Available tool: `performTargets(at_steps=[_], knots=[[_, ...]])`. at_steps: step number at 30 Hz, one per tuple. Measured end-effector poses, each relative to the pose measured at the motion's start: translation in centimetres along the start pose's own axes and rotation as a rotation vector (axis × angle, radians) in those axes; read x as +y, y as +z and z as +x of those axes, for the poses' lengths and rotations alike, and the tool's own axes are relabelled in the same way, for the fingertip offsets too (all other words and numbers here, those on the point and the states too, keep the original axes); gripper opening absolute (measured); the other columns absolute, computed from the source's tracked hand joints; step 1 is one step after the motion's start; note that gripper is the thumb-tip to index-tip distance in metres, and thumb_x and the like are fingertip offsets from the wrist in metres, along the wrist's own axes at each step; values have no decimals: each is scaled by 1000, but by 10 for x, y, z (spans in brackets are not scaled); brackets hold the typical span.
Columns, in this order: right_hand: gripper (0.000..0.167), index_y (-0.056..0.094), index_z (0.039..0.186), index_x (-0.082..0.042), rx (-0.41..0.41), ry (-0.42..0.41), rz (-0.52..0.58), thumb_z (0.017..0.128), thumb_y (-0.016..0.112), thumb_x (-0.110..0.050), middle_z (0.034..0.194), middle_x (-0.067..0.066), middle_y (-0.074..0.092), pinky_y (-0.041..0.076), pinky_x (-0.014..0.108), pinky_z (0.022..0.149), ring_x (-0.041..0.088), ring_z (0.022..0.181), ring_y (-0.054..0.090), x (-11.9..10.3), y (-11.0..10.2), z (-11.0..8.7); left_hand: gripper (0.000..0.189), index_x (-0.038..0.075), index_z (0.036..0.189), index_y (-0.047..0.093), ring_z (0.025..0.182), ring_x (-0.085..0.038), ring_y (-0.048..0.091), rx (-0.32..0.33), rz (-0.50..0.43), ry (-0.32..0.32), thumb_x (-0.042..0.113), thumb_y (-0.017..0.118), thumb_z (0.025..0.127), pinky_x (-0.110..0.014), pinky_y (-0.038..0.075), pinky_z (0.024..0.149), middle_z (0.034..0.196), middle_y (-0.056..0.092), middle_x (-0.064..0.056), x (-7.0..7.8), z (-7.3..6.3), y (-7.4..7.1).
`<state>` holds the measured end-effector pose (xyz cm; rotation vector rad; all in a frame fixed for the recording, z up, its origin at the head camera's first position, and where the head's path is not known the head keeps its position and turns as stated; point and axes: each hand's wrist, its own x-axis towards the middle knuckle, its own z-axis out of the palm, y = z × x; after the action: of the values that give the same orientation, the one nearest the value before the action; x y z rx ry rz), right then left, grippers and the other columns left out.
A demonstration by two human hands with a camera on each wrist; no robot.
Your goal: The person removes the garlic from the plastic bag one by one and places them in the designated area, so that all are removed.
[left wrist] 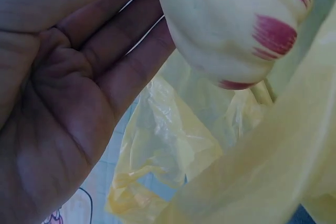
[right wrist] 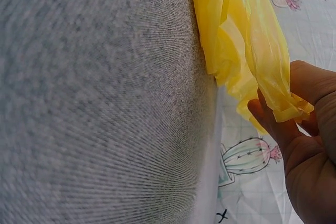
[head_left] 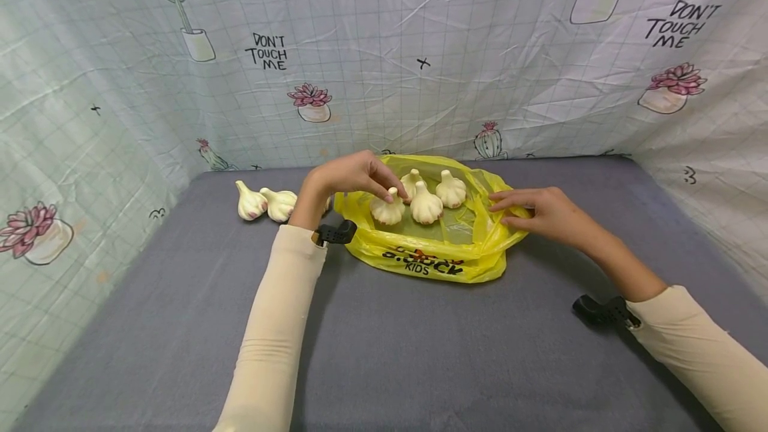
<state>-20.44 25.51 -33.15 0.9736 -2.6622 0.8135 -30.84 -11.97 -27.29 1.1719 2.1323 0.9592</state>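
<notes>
A yellow plastic bag with dark lettering lies open on the grey table. Over its left part my left hand pinches a garlic bulb by the neck; pink streaks on that bulb show in the left wrist view. Three more garlic bulbs sit inside the bag, the nearest garlic bulb just right of the held one. At the bag's right side my right hand holds the rim between thumb and fingers, and the gathered yellow plastic appears in the right wrist view.
Two cream garlic bulbs, a left one and one beside it, lie on the grey tabletop left of the bag. Part of another shows behind the left wrist. A printed curtain hangs behind and beside the table.
</notes>
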Motion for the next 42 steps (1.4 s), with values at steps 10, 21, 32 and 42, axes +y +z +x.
performTargets(at_steps=[10, 21, 32, 42], knots=[[26, 79, 113, -14, -1, -8, -4, 88, 79, -6, 127, 12, 70, 40, 23, 50, -2, 53, 38, 0, 0, 0, 20, 5, 113, 78, 110, -20, 68, 22, 6, 9, 7, 73, 94, -37, 54, 95, 119, 73, -15, 5, -12, 1], [26, 79, 113, -14, 9, -16, -6, 88, 80, -6, 126, 13, 71, 40, 23, 50, -2, 52, 38, -2, 2, 1, 23, 7, 115, 78, 104, -18, 70, 55, 66, 4, 11, 76, 92, -36, 56, 90, 114, 75, -7, 11, -31, -1], [26, 79, 112, -14, 21, -25, -4, 88, 80, -6, 125, 12, 71, 39, 22, 49, -3, 51, 37, -1, 4, 0, 24, 7, 115, 78, 106, -19, 70, 75, 61, -26, 12, 77, 91, -36, 56, 91, 114, 76, -3, 17, -51, -2], [26, 79, 113, -14, 22, -33, -1, 88, 79, -6, 126, 12, 71, 39, 22, 48, -3, 51, 35, 0, 4, -1, 23, 14, 114, 79, 107, -18, 69, 91, 83, -49, 12, 78, 91, -35, 56, 90, 113, 76, 0, 20, -68, -4]])
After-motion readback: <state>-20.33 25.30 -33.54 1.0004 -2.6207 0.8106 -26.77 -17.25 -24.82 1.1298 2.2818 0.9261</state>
